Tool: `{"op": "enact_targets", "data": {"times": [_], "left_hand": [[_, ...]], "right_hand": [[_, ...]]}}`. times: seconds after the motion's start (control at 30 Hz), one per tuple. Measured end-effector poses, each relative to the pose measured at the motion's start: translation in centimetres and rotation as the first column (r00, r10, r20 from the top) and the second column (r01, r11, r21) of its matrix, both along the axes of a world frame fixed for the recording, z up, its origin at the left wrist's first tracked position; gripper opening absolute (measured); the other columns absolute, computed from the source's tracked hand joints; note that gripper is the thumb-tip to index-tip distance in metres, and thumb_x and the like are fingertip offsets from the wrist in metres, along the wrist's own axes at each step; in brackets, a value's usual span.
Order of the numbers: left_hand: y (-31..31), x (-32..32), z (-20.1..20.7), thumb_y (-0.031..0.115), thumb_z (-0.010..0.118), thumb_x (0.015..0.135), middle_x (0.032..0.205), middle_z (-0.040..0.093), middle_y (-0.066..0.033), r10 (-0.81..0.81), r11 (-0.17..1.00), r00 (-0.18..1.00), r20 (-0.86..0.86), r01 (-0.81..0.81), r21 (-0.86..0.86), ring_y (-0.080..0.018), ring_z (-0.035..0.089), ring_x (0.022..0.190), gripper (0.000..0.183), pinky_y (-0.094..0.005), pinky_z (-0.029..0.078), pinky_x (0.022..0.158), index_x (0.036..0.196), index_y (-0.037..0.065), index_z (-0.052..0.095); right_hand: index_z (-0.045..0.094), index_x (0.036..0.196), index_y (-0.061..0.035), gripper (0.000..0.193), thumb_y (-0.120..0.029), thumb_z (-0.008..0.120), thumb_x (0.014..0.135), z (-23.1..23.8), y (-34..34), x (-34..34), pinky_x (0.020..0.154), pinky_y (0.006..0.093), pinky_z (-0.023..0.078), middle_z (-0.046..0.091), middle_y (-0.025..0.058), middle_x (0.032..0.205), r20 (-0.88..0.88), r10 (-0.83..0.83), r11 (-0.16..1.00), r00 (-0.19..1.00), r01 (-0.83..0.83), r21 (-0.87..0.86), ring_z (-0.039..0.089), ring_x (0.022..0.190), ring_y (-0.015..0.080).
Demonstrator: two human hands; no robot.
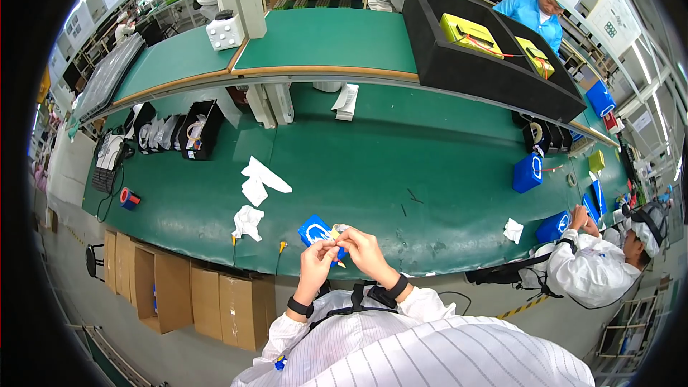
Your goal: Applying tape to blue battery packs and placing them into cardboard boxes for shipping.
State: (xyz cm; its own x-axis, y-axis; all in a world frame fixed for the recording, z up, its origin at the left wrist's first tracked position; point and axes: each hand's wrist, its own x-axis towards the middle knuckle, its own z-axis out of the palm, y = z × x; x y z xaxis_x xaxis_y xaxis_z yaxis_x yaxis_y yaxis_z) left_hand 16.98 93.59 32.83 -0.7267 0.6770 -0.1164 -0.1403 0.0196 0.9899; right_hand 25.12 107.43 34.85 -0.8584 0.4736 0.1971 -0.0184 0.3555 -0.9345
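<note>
Close to the table's near edge, my left hand [317,261] and my right hand [364,251] meet with fingertips pinched together. What lies between them is too small to make out; a yellowish scrap shows beside the fingers. Beneath and just behind them is a blue-wrapped block [312,228] with a white mark on top, partly covered by my hands. A pale ring, seemingly a tape roll [340,228], sits against its right side. To the left lie a crumpled white paper [247,222] and a yellow-tipped cable connector [283,246].
White sheets [262,178] lie farther back on the green table [337,165]. A red-and-blue roll [130,198] and black bins [201,130] are at left. A raised shelf [322,39] bears a black tray [459,61] with yellow-green packs. At right, a co-worker [591,265] handles a blue block [552,227].
</note>
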Motion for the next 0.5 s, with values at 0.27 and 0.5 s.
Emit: {"op": "enact_targets", "data": {"times": [0.27,0.5], "left_hand": [[-0.23,0.28,0.32,-0.002,0.063,0.093,0.082,0.068,-0.007,0.146,0.989,0.988,-0.048,-0.145,0.021,-0.0114,0.066,0.071,0.005,-0.025,0.054,0.065,0.09,-0.003,0.059],[-0.47,0.3,0.53,-0.003,0.066,0.09,0.084,0.068,-0.0068,0.174,0.982,0.984,0.025,-0.175,0.072,-0.0114,0.066,0.073,0.004,-0.0241,0.054,0.067,0.093,-0.003,0.063]], "right_hand": [[0.067,0.102,-0.0007,0.012,-0.006,0.065,0.091,0.4,-0.26,0.22,0.065,0.0309,0.052,0.069,0.0092,0.085,0.053,0.034,0.996,0.998,-0.029,-0.086,0.065,0.073,0.0147],[0.037,0.149,-0.0093,0.051,-0.026,0.052,0.104,-0.09,0.2,0.34,0.081,0.0286,0.05,0.066,0.0063,0.104,-0.029,0.204,0.853,0.979,-0.192,-0.485,0.062,0.091,0.0132]]}}
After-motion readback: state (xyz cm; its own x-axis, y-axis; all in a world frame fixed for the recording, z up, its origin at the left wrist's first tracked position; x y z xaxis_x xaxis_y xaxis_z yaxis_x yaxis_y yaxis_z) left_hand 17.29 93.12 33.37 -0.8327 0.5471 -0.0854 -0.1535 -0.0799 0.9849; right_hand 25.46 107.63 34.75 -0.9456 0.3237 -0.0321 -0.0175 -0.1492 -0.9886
